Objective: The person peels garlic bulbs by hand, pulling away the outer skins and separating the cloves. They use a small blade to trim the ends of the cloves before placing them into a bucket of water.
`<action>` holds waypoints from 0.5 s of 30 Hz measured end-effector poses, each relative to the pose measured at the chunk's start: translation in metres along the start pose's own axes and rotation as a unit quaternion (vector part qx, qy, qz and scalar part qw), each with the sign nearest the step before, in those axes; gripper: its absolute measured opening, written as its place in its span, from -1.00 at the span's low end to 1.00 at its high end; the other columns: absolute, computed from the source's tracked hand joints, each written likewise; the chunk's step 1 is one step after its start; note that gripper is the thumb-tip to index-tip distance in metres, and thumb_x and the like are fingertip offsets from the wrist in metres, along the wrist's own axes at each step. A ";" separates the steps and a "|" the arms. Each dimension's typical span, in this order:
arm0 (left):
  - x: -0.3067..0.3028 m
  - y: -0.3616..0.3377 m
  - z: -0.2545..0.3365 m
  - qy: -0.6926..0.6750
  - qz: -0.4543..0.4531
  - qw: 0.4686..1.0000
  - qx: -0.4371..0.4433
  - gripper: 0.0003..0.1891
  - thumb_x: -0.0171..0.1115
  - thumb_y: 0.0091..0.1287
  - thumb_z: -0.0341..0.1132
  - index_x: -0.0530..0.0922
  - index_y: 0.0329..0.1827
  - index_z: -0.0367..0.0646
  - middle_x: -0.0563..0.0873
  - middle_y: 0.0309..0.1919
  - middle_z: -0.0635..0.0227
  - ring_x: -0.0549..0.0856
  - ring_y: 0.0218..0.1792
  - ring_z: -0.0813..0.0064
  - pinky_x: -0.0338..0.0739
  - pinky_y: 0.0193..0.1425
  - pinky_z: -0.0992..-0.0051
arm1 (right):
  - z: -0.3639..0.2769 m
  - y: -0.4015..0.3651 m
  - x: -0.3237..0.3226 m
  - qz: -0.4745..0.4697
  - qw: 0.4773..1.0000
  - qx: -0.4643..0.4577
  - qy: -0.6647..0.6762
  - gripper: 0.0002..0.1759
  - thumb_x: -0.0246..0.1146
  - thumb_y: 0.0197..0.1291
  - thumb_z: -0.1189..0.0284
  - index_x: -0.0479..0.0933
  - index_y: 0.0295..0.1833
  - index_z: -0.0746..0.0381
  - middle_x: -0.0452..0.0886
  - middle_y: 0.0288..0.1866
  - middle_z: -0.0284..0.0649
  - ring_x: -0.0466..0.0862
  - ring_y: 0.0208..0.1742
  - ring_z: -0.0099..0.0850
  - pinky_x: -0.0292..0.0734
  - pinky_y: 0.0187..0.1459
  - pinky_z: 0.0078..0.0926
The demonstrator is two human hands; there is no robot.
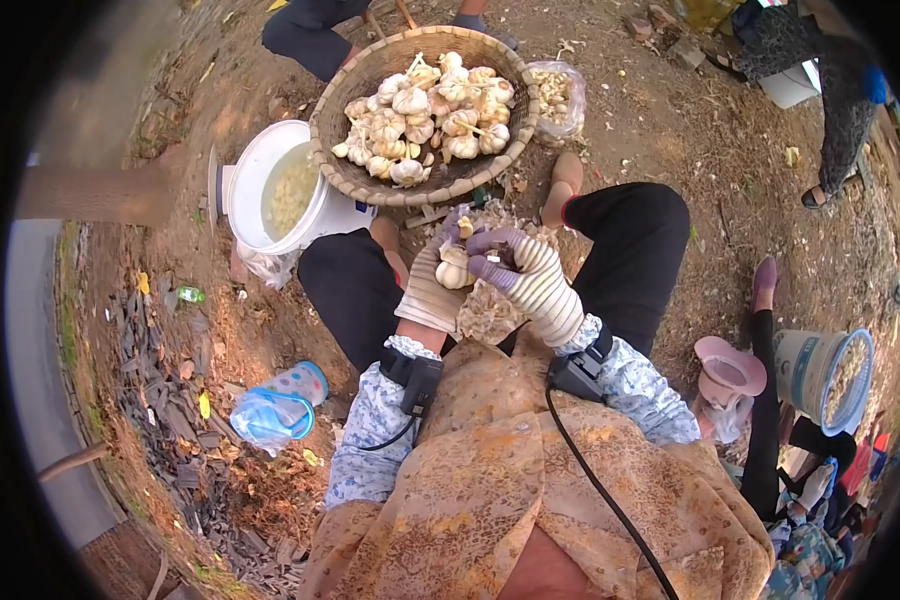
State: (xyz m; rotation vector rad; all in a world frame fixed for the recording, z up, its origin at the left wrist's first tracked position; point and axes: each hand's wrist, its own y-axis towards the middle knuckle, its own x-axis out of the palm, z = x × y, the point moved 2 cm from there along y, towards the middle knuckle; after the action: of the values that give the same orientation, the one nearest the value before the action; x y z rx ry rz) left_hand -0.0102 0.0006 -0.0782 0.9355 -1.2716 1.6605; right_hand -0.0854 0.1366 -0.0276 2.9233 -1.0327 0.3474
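Note:
Both my hands wear striped gloves with purple fingers and meet above my lap. My left hand [432, 283] is closed around a whitish garlic bulb [452, 274]. A yellowish garlic clove [465, 228] shows at its fingertips. My right hand [532, 282] is closed close beside the bulb, its fingers bent. Something dark with a small white spot shows between its thumb and fingers, too hidden to name. Papery garlic skins [490, 316] lie in my lap below the hands, with more behind them. Just beyond stands a wide woven basket [330, 165] heaped with garlic bulbs [410, 100].
A white bucket [245, 190] with peeled cloves in liquid stands left of the basket. To its right sits a clear bag [560, 98] of cloves. A blue-rimmed bucket [800, 370] and a pink hat [730, 368] are at right. Other people's legs show around.

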 end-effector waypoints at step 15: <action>0.020 -0.014 0.004 0.389 0.086 0.898 0.189 -0.69 0.29 0.36 -0.36 0.61 0.11 -0.29 0.72 -0.07 0.31 0.66 -0.04 0.56 0.58 0.06 0.53 | 0.022 0.008 -0.012 -0.035 0.977 0.014 -0.210 -0.63 0.15 0.43 0.34 0.49 0.22 0.32 0.65 -0.15 -0.18 0.62 -0.20 -0.42 0.52 -0.13 -0.48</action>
State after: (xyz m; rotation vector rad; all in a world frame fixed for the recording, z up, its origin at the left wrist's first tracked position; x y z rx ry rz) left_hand -0.0052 0.0017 -0.0539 0.2784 -0.4984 2.1564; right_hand -0.0952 0.1354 -0.0525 3.1237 -0.9564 -0.2737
